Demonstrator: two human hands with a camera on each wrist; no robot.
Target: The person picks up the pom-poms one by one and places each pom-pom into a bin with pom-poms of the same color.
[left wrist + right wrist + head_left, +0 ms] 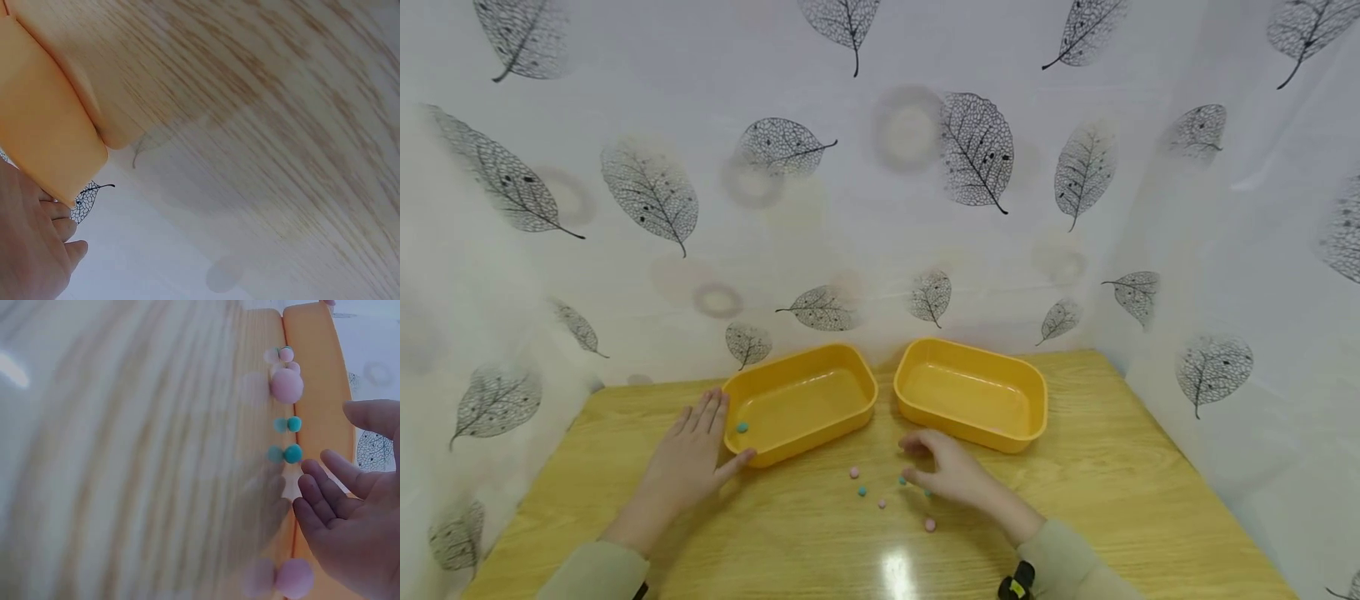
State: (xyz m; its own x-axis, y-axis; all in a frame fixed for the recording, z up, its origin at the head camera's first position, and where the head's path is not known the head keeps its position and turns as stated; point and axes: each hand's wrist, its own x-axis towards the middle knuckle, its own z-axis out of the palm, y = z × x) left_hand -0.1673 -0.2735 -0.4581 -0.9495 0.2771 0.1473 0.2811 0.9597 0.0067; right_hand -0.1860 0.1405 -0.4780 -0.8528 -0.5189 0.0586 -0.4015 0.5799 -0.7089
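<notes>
Two yellow trays stand side by side on the table. My left hand rests against the left end of the left tray, fingers straight along its outside and thumb at the near corner. A teal ball lies inside that tray. My right hand is over the table before the right tray, with thumb and fingers apart and nothing seen between them. Close to its fingertips are small teal balls. Around them lie a pink ball, another pink ball and a teal ball.
The wooden table reaches back to a white cloth printed with dark leaves, which also hangs at both sides. A smaller pink ball sits among the others. A black wristband shows by the right sleeve.
</notes>
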